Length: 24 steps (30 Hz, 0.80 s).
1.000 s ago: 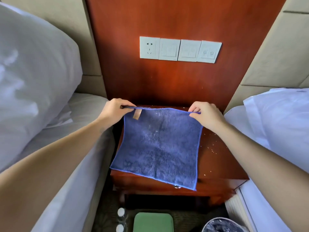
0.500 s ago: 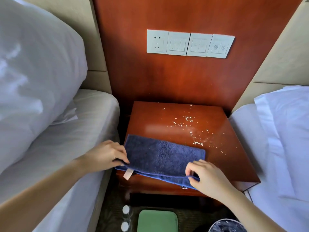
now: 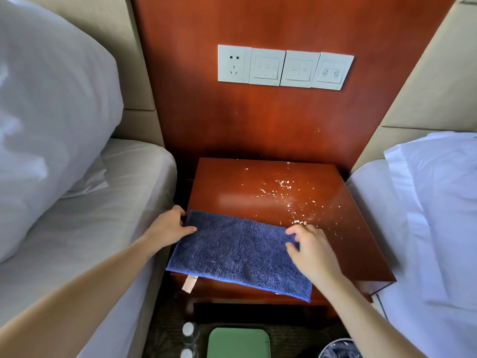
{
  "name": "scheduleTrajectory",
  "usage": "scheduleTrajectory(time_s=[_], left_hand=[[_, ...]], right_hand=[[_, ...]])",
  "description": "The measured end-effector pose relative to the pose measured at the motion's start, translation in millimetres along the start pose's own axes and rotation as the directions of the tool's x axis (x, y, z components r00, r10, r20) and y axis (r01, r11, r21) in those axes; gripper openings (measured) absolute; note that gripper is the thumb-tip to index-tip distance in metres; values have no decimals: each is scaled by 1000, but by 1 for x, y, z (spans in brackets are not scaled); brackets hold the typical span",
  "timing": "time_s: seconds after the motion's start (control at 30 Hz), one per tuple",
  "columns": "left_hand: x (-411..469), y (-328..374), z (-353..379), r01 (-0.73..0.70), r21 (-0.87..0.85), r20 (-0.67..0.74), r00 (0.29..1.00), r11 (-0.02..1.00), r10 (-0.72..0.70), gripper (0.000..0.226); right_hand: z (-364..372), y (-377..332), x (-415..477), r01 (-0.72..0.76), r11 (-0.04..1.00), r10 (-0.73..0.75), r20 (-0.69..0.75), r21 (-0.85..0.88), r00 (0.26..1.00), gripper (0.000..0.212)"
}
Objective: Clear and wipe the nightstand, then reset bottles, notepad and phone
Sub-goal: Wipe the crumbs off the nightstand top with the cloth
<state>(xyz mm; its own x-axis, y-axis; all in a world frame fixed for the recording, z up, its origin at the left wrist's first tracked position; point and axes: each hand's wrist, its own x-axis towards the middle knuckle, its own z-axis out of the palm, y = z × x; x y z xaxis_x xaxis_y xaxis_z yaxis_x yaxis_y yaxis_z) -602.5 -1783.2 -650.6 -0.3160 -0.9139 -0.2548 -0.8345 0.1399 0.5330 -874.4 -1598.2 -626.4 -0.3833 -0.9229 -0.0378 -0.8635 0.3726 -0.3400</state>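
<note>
A blue cloth (image 3: 237, 250), folded to a long strip, lies across the front left of the nightstand (image 3: 366, 254) tabletop, its near edge hanging just over the front and a tan tag (image 3: 189, 283) dangling below it. The left hand (image 3: 167, 228) is at the cloth's far left corner with the thumb lying on top; its fingers are hidden past the edge, so I cannot tell whether that grip is closed on the cloth. The right hand (image 3: 312, 251), slightly blurred, rests on the cloth's right end with thumb and fingers apart, its grip loose. White crumbs (image 3: 284, 184) are scattered over the back right of the tabletop, beyond the cloth. On the floor in front stand two bottles (image 3: 188, 329), showing only white caps, beside a green case (image 3: 238, 343) and a lined bin (image 3: 338, 350)
</note>
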Motion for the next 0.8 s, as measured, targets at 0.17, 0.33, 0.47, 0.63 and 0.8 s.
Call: scheduleTrajectory(time_s=[0.17,0.33,0.47,0.63,0.8], left_hand=[[9,5,3,-8,-15,-66,998,1000,7,29],[0,33,-11,-84,-37,-115,990,996,80,12],[-14,79,-21,-109,-298,29,992,948,123,13],[-33,135,-18,-118,-565,199,941,817,274,18],[-18,121,9,-334,-377,-13,934,864,356,6]], right_hand=[[20,-74,13,207,973,-214,52,103,976,38],[34,-125,26,-80,839,-46,216,538,975,38],[30,-134,25,-275,506,3,317,817,948,46],[4,-100,15,-164,477,172,91,864,981,22],[-9,-25,0,-196,749,334,-106,633,937,13]])
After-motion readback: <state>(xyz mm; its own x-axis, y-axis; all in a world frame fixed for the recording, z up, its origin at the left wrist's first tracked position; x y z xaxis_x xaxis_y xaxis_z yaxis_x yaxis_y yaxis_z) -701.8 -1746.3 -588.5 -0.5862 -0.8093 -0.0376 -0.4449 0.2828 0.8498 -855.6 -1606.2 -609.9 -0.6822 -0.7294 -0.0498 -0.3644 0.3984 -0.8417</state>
